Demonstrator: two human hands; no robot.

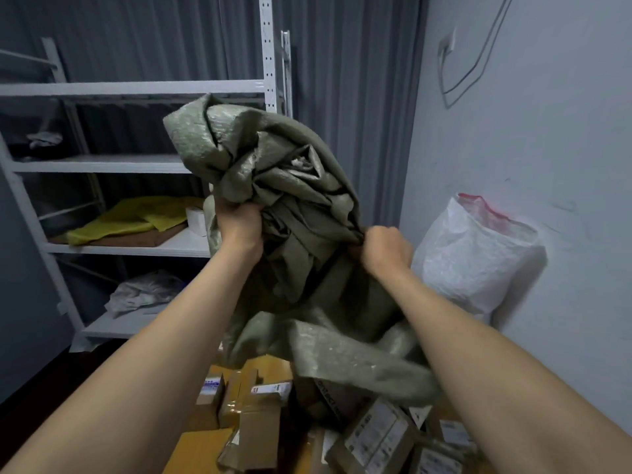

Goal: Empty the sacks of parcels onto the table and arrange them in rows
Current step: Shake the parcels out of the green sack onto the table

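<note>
A green woven sack hangs crumpled and upside down in front of me, its open mouth drooping over the table. My left hand grips bunched fabric on the sack's left side. My right hand clutches a fold on its right side. Below the sack's mouth, several brown cardboard parcels with white labels lie in a loose heap on the wooden table. More parcels sit jumbled to the left of the heap.
A full white sack with a red-edged top leans against the right wall. White metal shelving stands at the back left, holding yellow bags, cardboard and crumpled plastic. Grey curtains hang behind.
</note>
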